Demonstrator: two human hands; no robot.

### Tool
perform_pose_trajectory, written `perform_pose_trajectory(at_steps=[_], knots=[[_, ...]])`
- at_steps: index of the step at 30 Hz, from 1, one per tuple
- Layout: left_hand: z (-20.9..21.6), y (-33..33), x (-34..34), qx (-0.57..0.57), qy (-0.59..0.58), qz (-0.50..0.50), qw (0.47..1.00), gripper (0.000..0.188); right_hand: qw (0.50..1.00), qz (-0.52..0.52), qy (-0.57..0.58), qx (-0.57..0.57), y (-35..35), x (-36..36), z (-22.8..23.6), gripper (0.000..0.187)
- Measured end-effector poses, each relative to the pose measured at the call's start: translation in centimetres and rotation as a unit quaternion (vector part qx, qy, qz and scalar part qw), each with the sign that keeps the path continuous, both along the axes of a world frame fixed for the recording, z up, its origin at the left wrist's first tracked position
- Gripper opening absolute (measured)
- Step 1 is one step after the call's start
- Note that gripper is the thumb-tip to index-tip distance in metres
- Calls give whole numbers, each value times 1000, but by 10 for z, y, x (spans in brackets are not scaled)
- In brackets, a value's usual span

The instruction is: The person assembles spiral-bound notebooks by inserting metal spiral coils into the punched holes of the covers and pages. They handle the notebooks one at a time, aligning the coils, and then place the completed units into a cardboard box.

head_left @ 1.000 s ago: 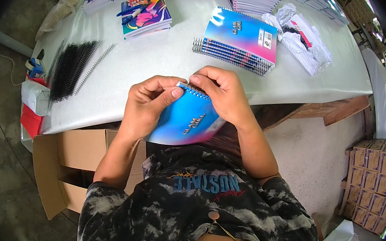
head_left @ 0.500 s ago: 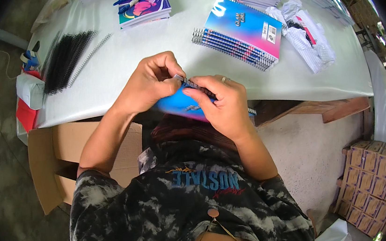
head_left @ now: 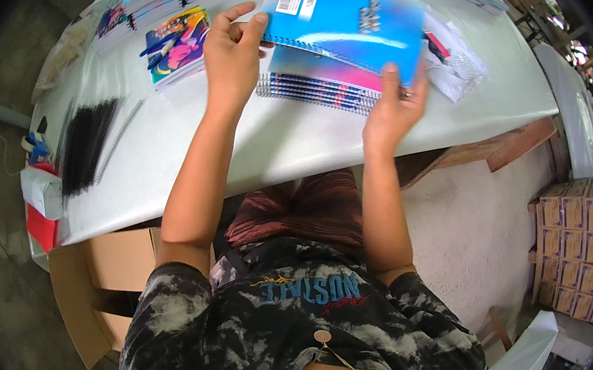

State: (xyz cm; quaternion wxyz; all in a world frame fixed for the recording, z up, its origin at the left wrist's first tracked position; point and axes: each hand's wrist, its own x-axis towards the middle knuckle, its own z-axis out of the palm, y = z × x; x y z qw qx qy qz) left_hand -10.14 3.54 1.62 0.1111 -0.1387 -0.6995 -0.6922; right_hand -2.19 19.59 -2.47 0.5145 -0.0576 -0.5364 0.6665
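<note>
My left hand pinches the left corner of a spiral notebook between thumb and fingers. At its lower right corner my right hand grips it, thumb on the cover. The glossy cover fades from pink to blue, and its coil edge faces me. I hold it over a stack of spiral notebooks of like colours, whose coils show in rows below it. The held notebook hides most of that stack's top. Whether the two touch, I cannot tell.
Black plastic coils lie on the white-covered table at left, beside tape rolls. Pens rest on colourful notebooks. Crumpled striped wrapping lies at right, more stacks behind. An open cardboard box stands below; stacked cartons lower right.
Both hands have moved from the table's near edge away from me, carrying the notebook over the stack. The notebook has been raised and its cover now shows fully. My hands have spread apart.
</note>
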Motion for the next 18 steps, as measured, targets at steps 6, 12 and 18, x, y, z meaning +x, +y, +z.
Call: perform_pose_trajectory(at_steps=[6,12,18], knots=[[-99,11,-22,-223,133,171,950,17,955,-135,-206,165,23,-15,-82,45],[-87,-4,-23,-221,179,148,947,17,985,-13,-157,66,25,-5,-80,42],[-75,-110,-69,-578,195,217,762,31,984,-28,-163,66,18,0,-80,41]])
